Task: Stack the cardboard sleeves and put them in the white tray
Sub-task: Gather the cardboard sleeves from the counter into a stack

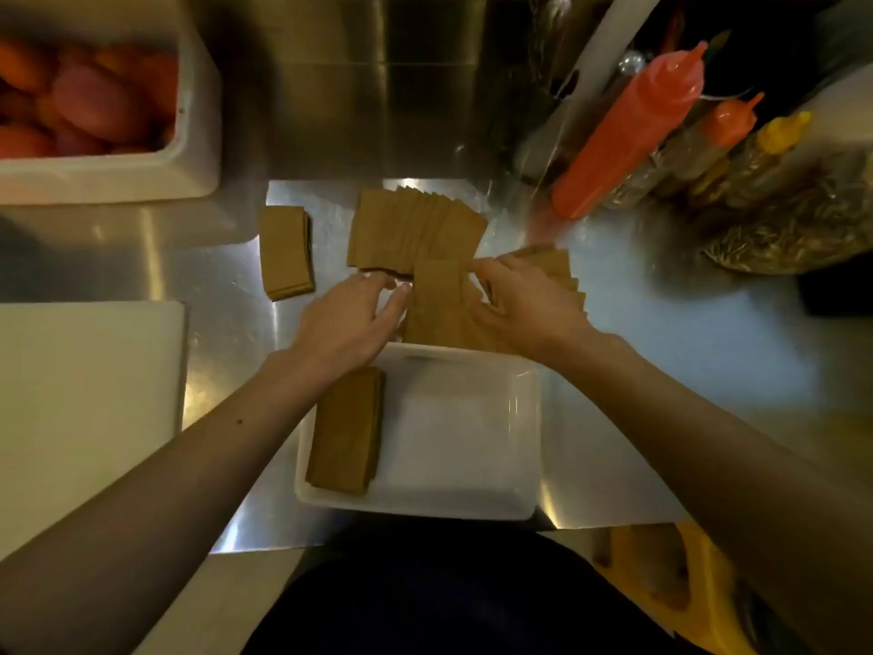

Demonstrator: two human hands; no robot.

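Observation:
A white tray [472, 494] sits at the near edge of the steel counter, with one stack of brown cardboard sleeves [347, 430] lying along its left side. Just beyond the tray both hands meet around a bunch of sleeves [437, 302]. My left hand [352, 316] presses its fingertips against the bunch's left edge. My right hand [522, 304] pinches the top right corner and covers more fanned sleeves [564, 271]. Farther back lies a fanned row of sleeves [415, 229], and a tidy separate stack [286, 250] rests to the left.
A white bin of red fruit [196, 134] stands at the back left. Red, orange and yellow squeeze bottles [628, 130] lean at the back right beside bags of seeds [793, 229]. A white board [85, 394] lies at the left. A yellow object [699, 574] sits below the counter edge.

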